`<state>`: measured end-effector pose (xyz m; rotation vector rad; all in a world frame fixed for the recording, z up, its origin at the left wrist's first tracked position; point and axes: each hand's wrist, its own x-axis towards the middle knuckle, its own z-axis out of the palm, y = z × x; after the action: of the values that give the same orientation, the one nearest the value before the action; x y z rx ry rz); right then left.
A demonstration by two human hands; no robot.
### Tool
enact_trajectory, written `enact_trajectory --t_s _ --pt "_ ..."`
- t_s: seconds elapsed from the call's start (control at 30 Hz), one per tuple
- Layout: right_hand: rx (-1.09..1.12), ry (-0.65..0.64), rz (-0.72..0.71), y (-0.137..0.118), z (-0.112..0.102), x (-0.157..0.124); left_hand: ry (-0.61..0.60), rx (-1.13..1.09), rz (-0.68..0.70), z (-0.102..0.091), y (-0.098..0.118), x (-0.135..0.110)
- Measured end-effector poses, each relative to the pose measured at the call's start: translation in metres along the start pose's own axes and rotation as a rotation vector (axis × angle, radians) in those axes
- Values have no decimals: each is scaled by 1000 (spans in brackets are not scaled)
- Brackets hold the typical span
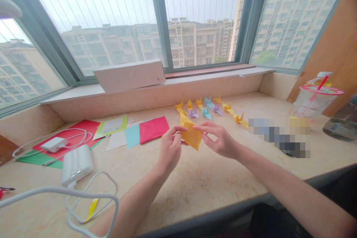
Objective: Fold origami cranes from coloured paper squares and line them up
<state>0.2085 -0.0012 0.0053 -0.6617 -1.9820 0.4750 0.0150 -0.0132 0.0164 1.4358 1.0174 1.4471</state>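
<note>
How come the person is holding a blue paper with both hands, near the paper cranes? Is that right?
Not quite: the paper between the left hand and right hand is yellow, not blue, as the head view shows. The rest is right.

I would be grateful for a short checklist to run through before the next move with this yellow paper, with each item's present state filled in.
1. Both hands on the paper: ok, the left hand and right hand pinch the yellow paper.
2. Paper lifted off the counter: ok, it is held above the stone counter.
3. Creases sharp: cannot tell from this view.
4. Paper cranes apart from the hands: ok, they stand in a row beyond them.
5. White cable off the left forearm: not ok, its loop lies against it.
</note>
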Motion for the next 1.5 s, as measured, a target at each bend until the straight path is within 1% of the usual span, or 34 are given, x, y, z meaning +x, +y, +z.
enact_trajectory --t_s 0.13,0.27,0.43,0.67,0.9,1.07,1.2,1.33,1.4,1.5 --pt "10 -36 -60 2 1 -2 3 -32 -14 -1 3 -1" --pt "1 -30 -90 6 2 -3 -22 -37 -9 -1 4 -3" --pt "-28 -3 -65 5 2 -2 -61 -14 -5 0 1 -2" --pt "-78 74 -45 5 2 -1 -107 26 7 2 -7 0" --pt "-128 110 -35 5 3 -2 -153 96 74 1 -11 -3" --pt "-142 171 -29 3 2 0 -169 135 119 0 -15 -3" --pt "-103 222 0 4 4 0 -224 157 141 -2 -11 -5" --pt "-73 275 45 6 7 0 -270 253 185 -2 -3 -8" --pt "-73 289 62 7 8 0 -266 293 188 -2 -1 -8" --pt "-78 289 60 5 9 0 -225 338 216 0 -4 -6"
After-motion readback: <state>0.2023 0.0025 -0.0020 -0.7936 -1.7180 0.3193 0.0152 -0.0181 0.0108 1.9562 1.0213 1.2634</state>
